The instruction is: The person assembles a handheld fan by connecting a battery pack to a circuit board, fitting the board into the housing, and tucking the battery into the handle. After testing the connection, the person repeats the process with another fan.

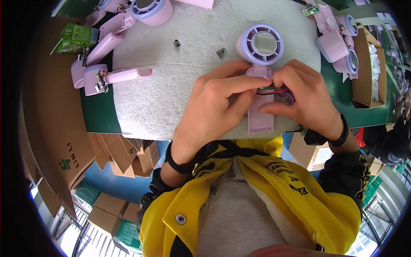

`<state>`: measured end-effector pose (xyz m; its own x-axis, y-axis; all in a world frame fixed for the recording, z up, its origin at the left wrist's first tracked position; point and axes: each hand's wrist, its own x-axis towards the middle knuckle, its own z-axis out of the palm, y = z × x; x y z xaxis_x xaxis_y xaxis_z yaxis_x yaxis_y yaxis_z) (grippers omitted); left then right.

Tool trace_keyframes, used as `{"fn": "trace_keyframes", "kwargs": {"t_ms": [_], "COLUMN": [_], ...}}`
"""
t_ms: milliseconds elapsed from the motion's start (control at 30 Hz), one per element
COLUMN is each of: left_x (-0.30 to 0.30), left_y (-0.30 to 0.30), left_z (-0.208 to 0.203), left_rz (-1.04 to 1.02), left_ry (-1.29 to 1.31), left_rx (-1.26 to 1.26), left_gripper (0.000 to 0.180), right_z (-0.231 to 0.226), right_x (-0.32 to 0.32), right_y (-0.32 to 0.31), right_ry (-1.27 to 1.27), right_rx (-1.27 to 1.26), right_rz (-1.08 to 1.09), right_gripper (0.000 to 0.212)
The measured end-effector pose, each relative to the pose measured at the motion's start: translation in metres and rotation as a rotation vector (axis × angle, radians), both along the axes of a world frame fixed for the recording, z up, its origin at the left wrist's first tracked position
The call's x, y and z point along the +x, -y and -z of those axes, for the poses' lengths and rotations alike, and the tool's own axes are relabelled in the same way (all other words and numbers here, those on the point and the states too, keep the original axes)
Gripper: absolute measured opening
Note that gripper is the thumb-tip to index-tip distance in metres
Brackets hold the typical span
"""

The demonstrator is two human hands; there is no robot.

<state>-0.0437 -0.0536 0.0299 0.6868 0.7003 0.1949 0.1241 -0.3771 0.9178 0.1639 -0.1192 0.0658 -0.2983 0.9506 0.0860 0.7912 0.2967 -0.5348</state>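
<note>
A pink handheld fan [259, 43] with a lavender ring lies face up on the foam pad, its handle [260, 116] pointing toward me and its inside exposed. A small green circuit board [266, 88] sits at the top of the handle, with red and black wires running right. My left hand [220, 96] comes in from the left, index finger and thumb closed at the board. My right hand [303, 92] curls around a purple cylindrical battery [290, 97] beside the handle, its index fingertip meeting the left one at the board's upper edge. The fingers partly cover board and battery.
A white foam pad [150, 107] covers the green table [100, 113]. Pink fan parts [128, 75] with boards crowd its left, more fan bodies [332, 45] its right. Two dark bits [222, 53] lie behind my left hand. Cardboard boxes [368, 100] stand at both sides.
</note>
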Motion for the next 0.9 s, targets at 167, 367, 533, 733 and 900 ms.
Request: {"fn": "trace_keyframes", "kwargs": {"t_ms": [167, 367, 533, 733, 900], "left_x": [-0.002, 0.002, 0.006, 0.002, 0.004], "left_y": [0.001, 0.005, 0.007, 0.011, 0.012], "left_z": [-0.004, -0.006, -0.001, 0.001, 0.003], "left_rz": [0.026, -0.028, -0.08, -0.101, -0.117], "left_ry": [0.007, -0.011, -0.01, -0.013, 0.009], "left_rx": [-0.036, -0.113, -0.092, -0.062, -0.041], "left_gripper": [0.039, 0.039, 0.039, 0.037, 0.034], "right_z": [-0.002, -0.01, -0.015, -0.025, -0.02], "right_x": [0.007, 0.025, 0.019, 0.001, -0.011], "right_y": [0.014, 0.037, 0.039, 0.037, 0.04], "right_ry": [-0.005, 0.078, 0.11, 0.32, 0.547], "right_rx": [0.188, 0.126, 0.123, 0.068, 0.096], "right_rz": [-0.021, 0.008, 0.004, -0.052, -0.084], "right_gripper": [0.044, 0.031, 0.026, 0.015, 0.01]}}
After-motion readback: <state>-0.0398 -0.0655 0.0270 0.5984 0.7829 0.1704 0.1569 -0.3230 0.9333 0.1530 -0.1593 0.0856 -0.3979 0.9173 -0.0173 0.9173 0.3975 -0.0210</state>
